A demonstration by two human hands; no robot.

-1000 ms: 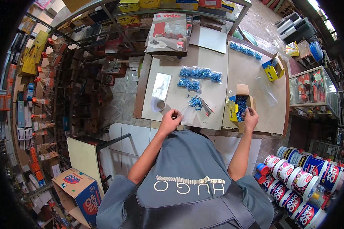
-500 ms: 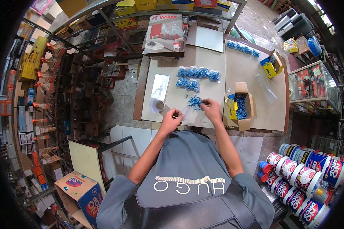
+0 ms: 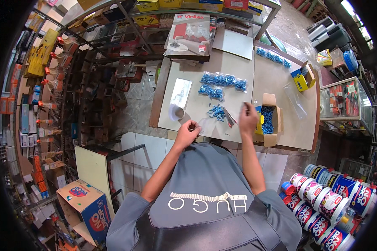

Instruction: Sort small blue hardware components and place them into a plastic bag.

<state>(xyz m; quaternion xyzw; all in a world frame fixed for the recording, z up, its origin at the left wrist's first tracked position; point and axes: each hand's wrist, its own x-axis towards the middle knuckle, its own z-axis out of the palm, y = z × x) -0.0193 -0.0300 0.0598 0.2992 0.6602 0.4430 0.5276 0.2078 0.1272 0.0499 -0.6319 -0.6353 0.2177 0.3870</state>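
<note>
My left hand (image 3: 188, 133) is closed in a pinch on a small clear plastic bag (image 3: 204, 126) at the table's near edge. Just beyond it lies a loose pile of small blue screw-like pieces (image 3: 216, 112). A slim tool with red and dark parts (image 3: 229, 119) rests beside the pile. My right hand (image 3: 249, 119) hovers between this tool and an open yellow carton (image 3: 259, 121); its fingers look curled but are blurred, and whatever they may hold is not clear. More blue pieces (image 3: 267, 119) fill the carton.
Filled clear bags of blue pieces (image 3: 224, 79) lie farther back, with another row (image 3: 273, 57) at the far right. A tape roll (image 3: 179, 113) stands left of the pile. A second yellow carton (image 3: 302, 77), a catalogue box (image 3: 188, 35) and paint buckets (image 3: 322, 194) surround the area.
My right hand has moved right, away from the blue pile toward the carton, uncovering the red and dark tool. My left hand stays with the clear bag. The view has shifted slightly.
</note>
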